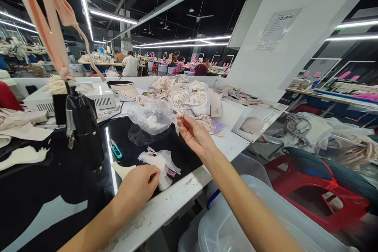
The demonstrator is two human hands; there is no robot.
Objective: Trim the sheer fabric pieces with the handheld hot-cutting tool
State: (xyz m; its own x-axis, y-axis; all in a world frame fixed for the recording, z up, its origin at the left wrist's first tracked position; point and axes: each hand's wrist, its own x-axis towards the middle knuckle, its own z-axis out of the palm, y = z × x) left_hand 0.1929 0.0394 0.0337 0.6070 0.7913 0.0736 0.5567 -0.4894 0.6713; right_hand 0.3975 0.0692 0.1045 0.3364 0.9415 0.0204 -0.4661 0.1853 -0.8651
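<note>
My left hand (137, 187) is closed at the near edge of the table. Its thumb and forefinger pinch the edge of a bunch of sheer white fabric pieces (159, 162), which show a little pink. My right hand (195, 136) is raised over the dark tabletop, fingers curled and tips together. A thin whitish strip (177, 125) hangs at those fingertips, too small to make out well. Just left of it lies a clear plastic bag (152, 115). Teal thread snips (115, 149) rest on the black surface, near a cream fabric piece (122, 170) partly behind my left hand.
A black machine head (82, 130) with peach straps tied on top stands at left. Lace bra cups (189, 100) are heaped at the back. A pale cut piece (49, 220) lies front left. Below right are a clear plastic tub (254, 189) and a red stool (319, 201).
</note>
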